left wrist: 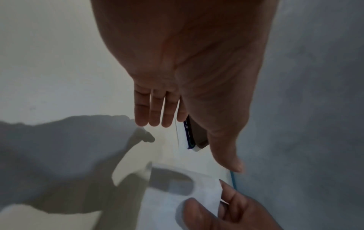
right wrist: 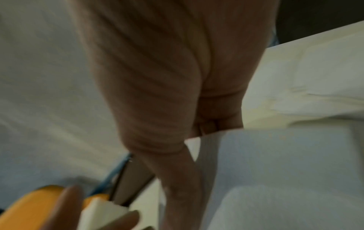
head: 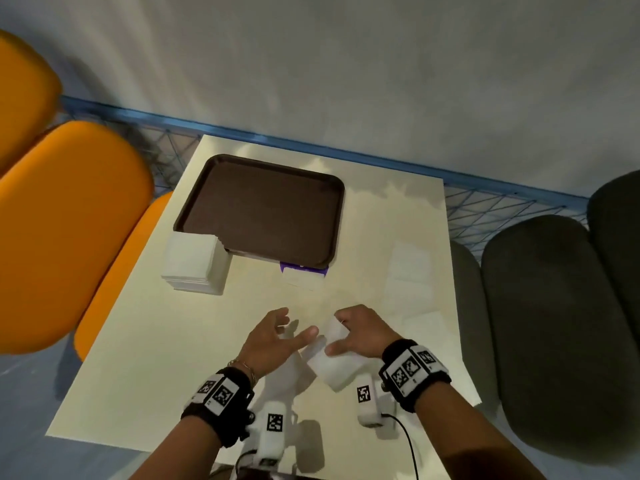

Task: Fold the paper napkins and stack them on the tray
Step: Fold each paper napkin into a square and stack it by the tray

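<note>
On my far left 2 orange chairs (head: pixel 69 216) flank the pale table (head: pixel 145 341), where a stack of white napkins (head: pixel 194 265) sits touching the near-left corner of the brown tray (head: pixel 263 209), which holds no napkins. Nearer me, my left hand (head: pixel 273 337) hovers with its fingers (left wrist: pixel 155 109) straight and apart, gripping nothing. Just beside it my right hand (head: pixel 360 332) pinches 1 white napkin (head: pixel 332 365) between thumb and curled fingers, lifted off the table, and further right loose unfolded napkins (head: pixel 410 271) lie near the table's edge.
</note>
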